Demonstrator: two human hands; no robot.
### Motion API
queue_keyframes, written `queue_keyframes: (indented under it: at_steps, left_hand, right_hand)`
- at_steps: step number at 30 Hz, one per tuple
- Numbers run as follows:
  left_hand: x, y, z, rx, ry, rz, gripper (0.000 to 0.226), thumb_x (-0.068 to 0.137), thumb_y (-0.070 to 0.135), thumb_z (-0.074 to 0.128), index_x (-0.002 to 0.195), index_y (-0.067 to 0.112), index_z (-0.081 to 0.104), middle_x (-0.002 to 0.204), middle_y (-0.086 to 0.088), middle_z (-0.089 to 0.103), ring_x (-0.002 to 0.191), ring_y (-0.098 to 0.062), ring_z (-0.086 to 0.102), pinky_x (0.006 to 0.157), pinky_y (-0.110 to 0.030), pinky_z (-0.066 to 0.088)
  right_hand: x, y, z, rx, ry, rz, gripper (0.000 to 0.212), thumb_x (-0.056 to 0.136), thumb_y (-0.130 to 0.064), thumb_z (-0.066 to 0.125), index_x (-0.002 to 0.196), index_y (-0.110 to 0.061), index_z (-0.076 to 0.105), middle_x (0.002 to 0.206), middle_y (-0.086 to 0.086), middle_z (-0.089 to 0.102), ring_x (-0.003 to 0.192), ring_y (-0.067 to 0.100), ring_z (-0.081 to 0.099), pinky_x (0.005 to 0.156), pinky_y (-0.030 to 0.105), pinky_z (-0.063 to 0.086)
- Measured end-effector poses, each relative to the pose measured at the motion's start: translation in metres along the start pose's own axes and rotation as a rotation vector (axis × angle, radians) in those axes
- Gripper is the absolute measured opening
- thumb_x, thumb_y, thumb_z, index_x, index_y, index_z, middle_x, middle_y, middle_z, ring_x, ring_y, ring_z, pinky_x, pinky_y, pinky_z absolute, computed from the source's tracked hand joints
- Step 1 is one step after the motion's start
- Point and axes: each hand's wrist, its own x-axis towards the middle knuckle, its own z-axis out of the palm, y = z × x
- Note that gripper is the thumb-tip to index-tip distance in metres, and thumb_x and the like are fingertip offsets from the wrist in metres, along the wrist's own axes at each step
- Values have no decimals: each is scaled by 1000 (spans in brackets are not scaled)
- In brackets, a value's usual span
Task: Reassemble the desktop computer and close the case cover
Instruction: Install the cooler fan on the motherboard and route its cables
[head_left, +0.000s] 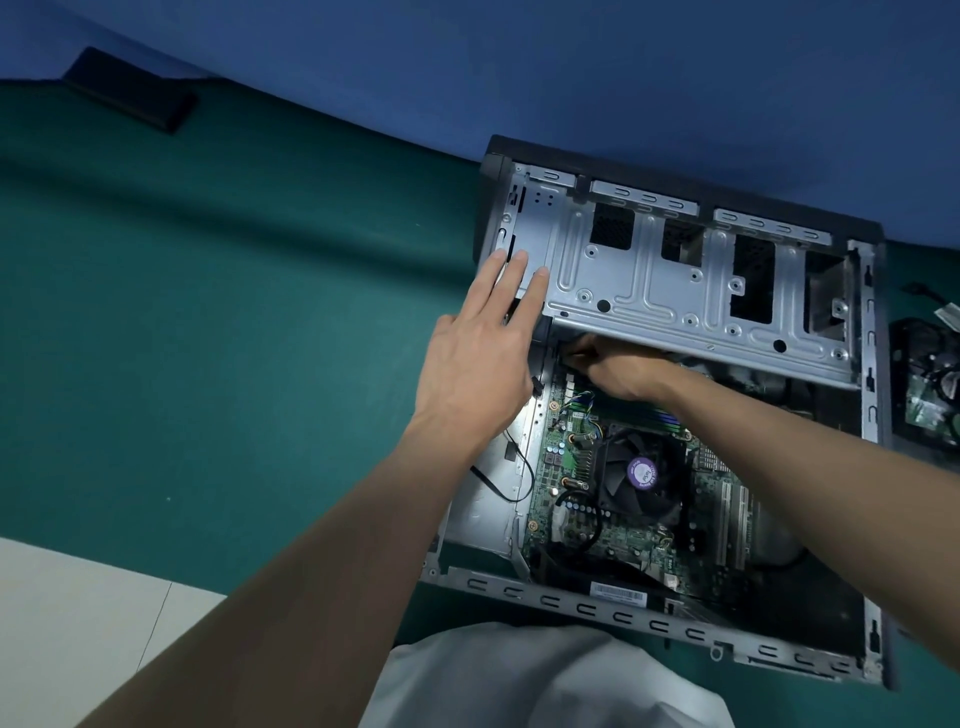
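An open desktop case (675, 631) lies on its side on a green table. Inside, a green motherboard (576, 525) carries a black CPU fan (641, 480) with a purple sticker. A silver metal drive cage (670, 280) spans the far half of the case. My left hand (483, 358) lies flat, fingers spread, on the cage's left end and the case's left edge. My right hand (618, 371) reaches under the cage's near edge, fingers pinched on a small dark cable or connector; what it holds is partly hidden.
A loose component with a circuit board and cables (930, 389) lies right of the case. A black flat panel (132, 96) rests at the table's far left. A blue wall stands behind. A thin black cable (511, 478) loops along the case's left side.
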Motion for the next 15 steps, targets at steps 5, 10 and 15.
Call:
queue_keyframes:
  at_steps: [5,10,15]
  left_hand:
    - [0,0,1,1,7,0,76,85,9,55,153,19,21,162,-1,11,149,-18,0,88,-39,47]
    - [1,0,1,-3,7,-3,77,85,9,55,153,19,21,162,-1,11,149,-18,1,89,-40,47]
    - [0,0,1,-6,8,-1,77,85,9,55,153,19,21,162,-1,12,149,-18,1,89,-40,47]
  right_hand:
    - [0,-2,0,-26,-11,-3,32,96,-7,45,122,-13,63,127,6,61,111,25,57,102,35,43]
    - [2,-4,1,-37,9,27,29,96,-5,42,117,-7,63,119,10,63,105,26,58,95,31,46]
    - [1,-9,-3,-75,-29,7,32,95,-3,42,119,-5,63,123,12,62,108,29,57,95,29,43]
